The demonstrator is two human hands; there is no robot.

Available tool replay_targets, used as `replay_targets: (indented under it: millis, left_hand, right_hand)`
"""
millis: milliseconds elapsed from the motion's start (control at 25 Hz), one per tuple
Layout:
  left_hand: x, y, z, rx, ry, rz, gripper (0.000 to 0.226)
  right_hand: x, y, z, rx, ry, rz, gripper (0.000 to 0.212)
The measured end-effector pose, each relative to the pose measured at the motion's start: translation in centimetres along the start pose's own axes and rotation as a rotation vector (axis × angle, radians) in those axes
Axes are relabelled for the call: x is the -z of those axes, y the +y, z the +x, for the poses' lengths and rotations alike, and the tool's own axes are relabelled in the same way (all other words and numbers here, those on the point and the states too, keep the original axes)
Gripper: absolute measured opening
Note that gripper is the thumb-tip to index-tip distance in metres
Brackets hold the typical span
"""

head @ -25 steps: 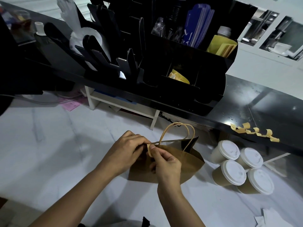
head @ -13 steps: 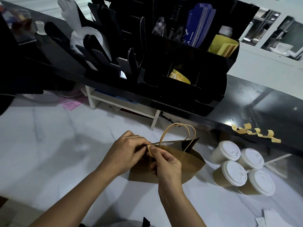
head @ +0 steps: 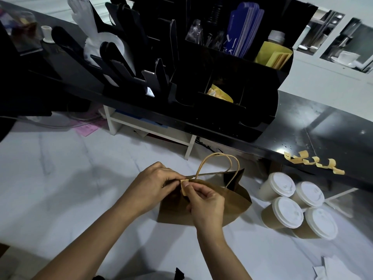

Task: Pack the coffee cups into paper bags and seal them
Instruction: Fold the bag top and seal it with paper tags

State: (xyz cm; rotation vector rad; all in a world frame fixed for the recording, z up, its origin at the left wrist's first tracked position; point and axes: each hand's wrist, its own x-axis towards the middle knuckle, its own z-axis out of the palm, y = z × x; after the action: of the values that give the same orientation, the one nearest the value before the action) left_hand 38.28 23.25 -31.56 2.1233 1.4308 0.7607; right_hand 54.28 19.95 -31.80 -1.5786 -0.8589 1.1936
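While both hands pinch a small tan sticker strip (head: 184, 186), left hand (head: 154, 185) and right hand (head: 205, 205) in closed grip, flat brown paper bag (head: 238, 207) on white marble table (head: 60, 178), four white-lidded paper cups (head: 292, 205) beside.

A plain kraft-brown paper bag (head: 212, 207) with pale tan twisted handles (head: 218, 164) is seen on a white counter (head: 60, 178) veined faintly in grey. At its 3 o'clock, four coffee cups (head: 292, 205) in beige and brown are shown, each capped white. A yellowish sticker (head: 184, 186) is noted at the bag's top edge, and curled yellow backing strips (head: 314, 162) at 2 o'clock on a glossy black shelf (head: 323, 126). At 12 o'clock, a black organiser (head: 222, 77) with blue and yellow contents is seen.
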Motion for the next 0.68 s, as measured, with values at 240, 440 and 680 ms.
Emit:
replay_targets:
  millis: [240,440,680]
  left_hand:
    - [0.3,0.5,-0.1,0.009,-0.035,0.003,0.020]
    - [0.1,0.8,0.0,-0.027,0.011,0.060,0.016]
    - [-0.2,0.9,0.1,-0.116,0.037,0.174,0.010]
  right_hand:
    - [0.2,0.2,-0.1,0.113,0.032,-0.225,0.022]
    - [0.4,0.8,-0.5,0.215,0.074,-0.407,0.026]
    - [0.4,1.2,-0.3,0.330,0.136,-0.646,0.024]
